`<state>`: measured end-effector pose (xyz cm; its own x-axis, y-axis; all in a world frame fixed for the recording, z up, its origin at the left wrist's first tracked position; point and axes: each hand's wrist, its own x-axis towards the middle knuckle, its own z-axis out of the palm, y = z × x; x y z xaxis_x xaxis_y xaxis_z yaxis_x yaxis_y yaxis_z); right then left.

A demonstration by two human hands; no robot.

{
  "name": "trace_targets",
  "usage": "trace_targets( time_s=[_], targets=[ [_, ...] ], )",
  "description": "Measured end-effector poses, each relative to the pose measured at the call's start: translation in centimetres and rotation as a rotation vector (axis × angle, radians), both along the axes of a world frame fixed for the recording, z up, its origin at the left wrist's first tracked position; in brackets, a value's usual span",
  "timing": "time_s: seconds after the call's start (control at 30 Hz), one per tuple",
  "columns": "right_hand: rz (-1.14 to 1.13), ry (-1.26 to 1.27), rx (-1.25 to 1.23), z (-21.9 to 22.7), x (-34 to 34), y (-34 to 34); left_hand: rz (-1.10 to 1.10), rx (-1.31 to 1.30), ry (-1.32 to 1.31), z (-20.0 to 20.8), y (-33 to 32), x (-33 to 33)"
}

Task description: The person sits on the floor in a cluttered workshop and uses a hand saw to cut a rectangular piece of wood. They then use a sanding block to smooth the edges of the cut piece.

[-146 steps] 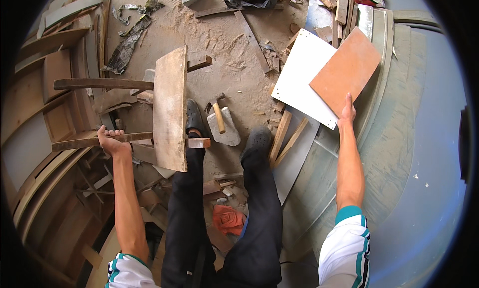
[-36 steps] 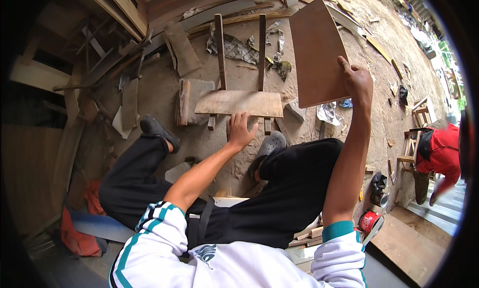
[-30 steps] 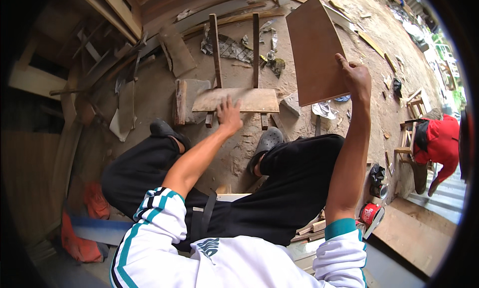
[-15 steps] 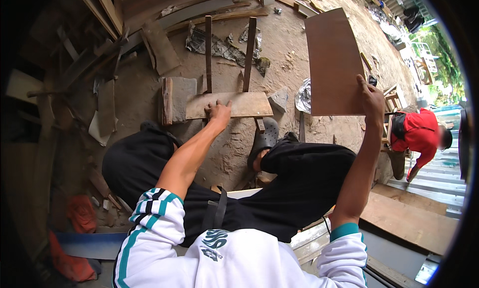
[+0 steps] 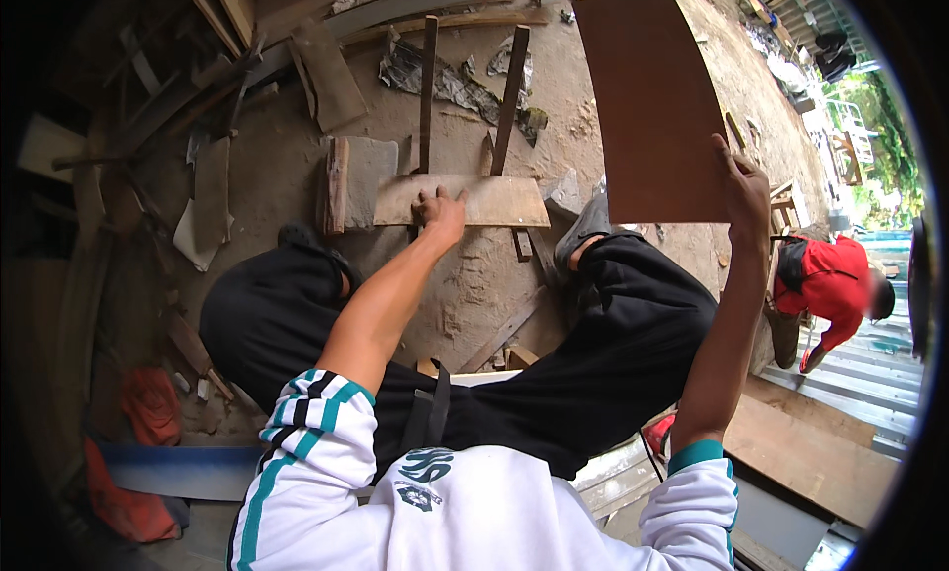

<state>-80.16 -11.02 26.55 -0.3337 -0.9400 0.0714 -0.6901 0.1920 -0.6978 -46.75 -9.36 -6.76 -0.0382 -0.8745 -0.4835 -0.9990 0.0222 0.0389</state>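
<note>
My left hand (image 5: 441, 213) rests on a short wooden board (image 5: 506, 203), fingers spread and nothing grasped. Two narrow dark wooden strips (image 5: 510, 101) stick out from the board's far side, roughly parallel. To the right, my right hand (image 5: 748, 183) grips the lower right edge of a thin brown plywood sheet (image 5: 655, 116), thumb on its face. The sheet is held up off the ground, with its broad face toward me. What lies under the short board is mostly hidden.
Beside the board's left end are a grey block (image 5: 372, 168) and a wood offcut (image 5: 337, 185). Crumpled foil-like sheeting (image 5: 455, 87) lies beyond it on the dirt ground. Scrap wood crowds the left. A person in red (image 5: 820, 284) bends at the right by corrugated metal sheets (image 5: 860, 358).
The plywood sheet has risen slightly and tilted, looking darker. My right foot has shifted right, away from the board's near edge. My left hand stays on the board.
</note>
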Motion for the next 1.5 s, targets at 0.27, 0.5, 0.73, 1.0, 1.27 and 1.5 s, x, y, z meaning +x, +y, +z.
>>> trace_targets(
  time_s=[0.27, 0.5, 0.73, 1.0, 1.27, 1.5],
  targets=[
    [0.151, -0.015, -0.024, -1.3, -1.0, -1.1, 0.061, 0.076, 0.009, 0.3, -0.3, 0.1],
    [0.107, -0.244, -0.053, -6.2, -0.4, -1.9, 0.052, 0.090, -0.007, 0.7, -0.2, -0.4],
    [0.108, -0.262, -0.088, -5.7, -0.4, -2.7, -0.033, -0.017, -0.001, -0.4, 0.5, 1.1],
    [0.148, -0.325, -0.169, -7.3, -1.0, -3.4, -0.117, 0.048, 0.001, -0.8, 5.2, 0.3],
    [0.255, -0.682, -0.076, -14.8, 7.0, -4.0, -0.039, 0.584, 0.551, 1.7, -1.6, 6.1],
    [0.248, -0.770, -0.171, -29.4, 14.3, -1.5, 0.684, -0.130, 2.032, 7.3, -3.9, 5.0]
  ],
)
